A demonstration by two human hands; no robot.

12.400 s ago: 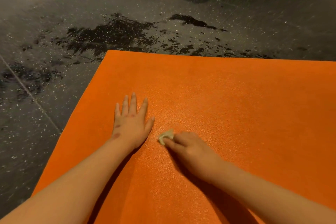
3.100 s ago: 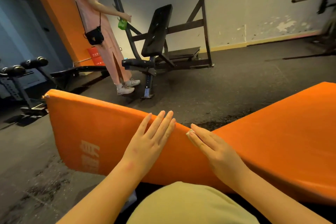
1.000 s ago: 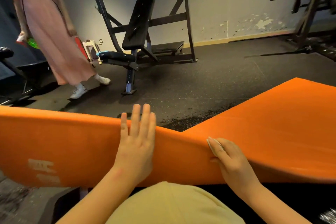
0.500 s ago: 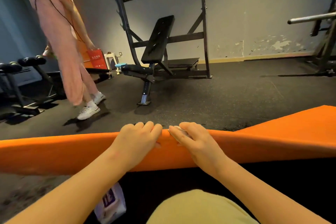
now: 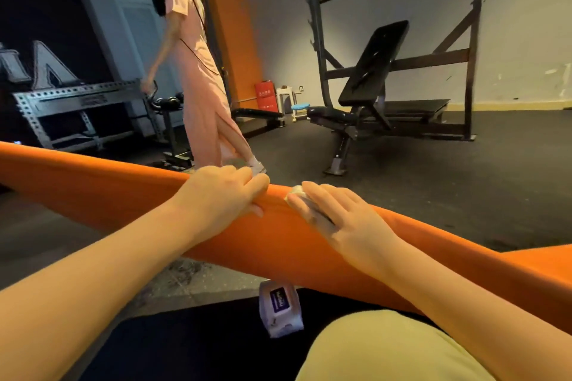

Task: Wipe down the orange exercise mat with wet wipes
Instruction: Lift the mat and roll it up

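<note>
- Currently, in the head view, the step appears to be wiping the lifted edge of the orange mat (image 5: pixel 93 189), raised above the floor.
- Left hand (image 5: pixel 223 195): fingers curled over the mat's top edge, gripping it.
- Right hand (image 5: pixel 337 213): fingers near straight, pressing the wet wipe (image 5: pixel 295 191) against the mat.
- Next: slide the wipe along the edge, with the mat steadied.
</note>
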